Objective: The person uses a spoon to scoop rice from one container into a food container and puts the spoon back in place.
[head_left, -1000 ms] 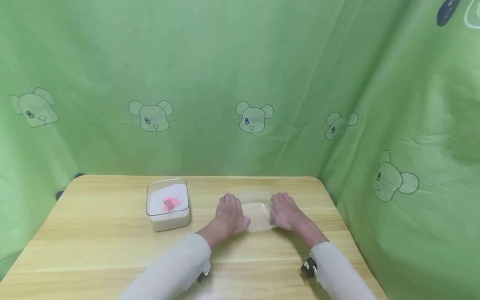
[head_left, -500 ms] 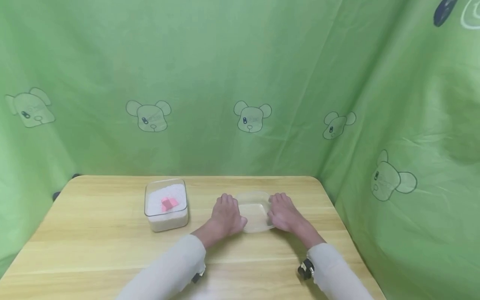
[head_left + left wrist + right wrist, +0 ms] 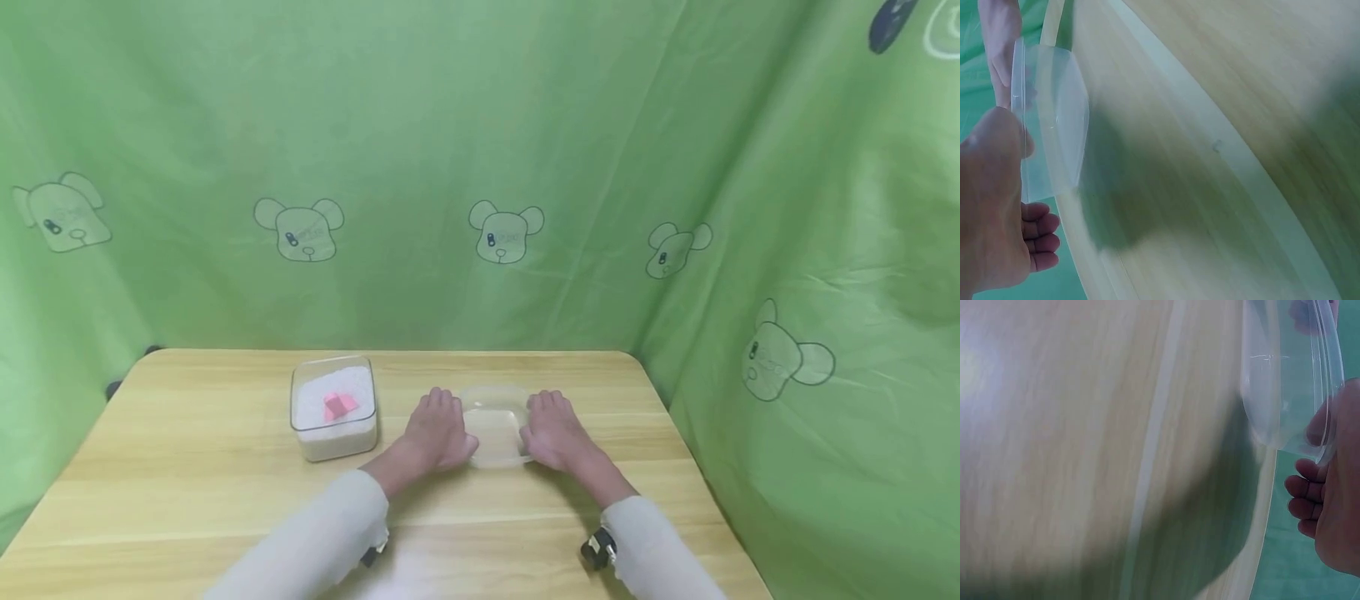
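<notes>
A clear plastic container [image 3: 497, 433] is held between both hands over the right half of the table. My left hand [image 3: 438, 431] grips its left side, the thumb over the rim and the fingers curled outside the wall in the left wrist view. On the opposite side my right hand [image 3: 555, 432] grips the rim in the same way, its curled fingers [image 3: 1305, 487] showing below the container in the right wrist view. Nothing shows inside the container. Whether its base touches the table cannot be told.
To the left stands a square clear box [image 3: 341, 446] filled with white grains. A small pink object [image 3: 340, 407] lies on the grains. The wooden table [image 3: 187, 492] ends at a green curtain [image 3: 405, 167] behind and at the right.
Both hands have shifted the clear plastic container a little to the left, nearer the box of white grains. The grip looks the same, and the box has stayed in place.
</notes>
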A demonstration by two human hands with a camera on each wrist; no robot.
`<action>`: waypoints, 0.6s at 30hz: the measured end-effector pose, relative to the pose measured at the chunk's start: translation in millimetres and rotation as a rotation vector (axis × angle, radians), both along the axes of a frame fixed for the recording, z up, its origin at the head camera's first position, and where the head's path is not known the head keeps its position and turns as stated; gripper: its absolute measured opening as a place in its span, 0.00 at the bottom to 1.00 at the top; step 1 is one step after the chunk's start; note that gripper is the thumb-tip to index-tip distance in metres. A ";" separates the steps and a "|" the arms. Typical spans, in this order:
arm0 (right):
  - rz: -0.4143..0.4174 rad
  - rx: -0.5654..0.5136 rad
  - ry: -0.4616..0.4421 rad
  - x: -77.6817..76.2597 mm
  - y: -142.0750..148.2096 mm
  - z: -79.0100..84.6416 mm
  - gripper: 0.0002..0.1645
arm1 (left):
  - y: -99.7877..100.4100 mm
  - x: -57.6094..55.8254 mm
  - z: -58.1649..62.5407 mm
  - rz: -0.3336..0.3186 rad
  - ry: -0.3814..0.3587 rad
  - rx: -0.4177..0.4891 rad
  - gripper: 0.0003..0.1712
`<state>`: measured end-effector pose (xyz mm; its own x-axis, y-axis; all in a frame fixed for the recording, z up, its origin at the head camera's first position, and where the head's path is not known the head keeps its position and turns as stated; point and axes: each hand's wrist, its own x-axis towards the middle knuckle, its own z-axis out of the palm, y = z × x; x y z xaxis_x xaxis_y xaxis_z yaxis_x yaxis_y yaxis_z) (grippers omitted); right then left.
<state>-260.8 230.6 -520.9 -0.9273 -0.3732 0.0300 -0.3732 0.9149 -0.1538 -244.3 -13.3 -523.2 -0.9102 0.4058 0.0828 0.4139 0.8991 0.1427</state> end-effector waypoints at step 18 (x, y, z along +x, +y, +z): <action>-0.026 0.014 -0.020 4.6 -29.0 -1.8 0.22 | -27.8 8.9 7.3 -0.014 -0.022 0.004 0.21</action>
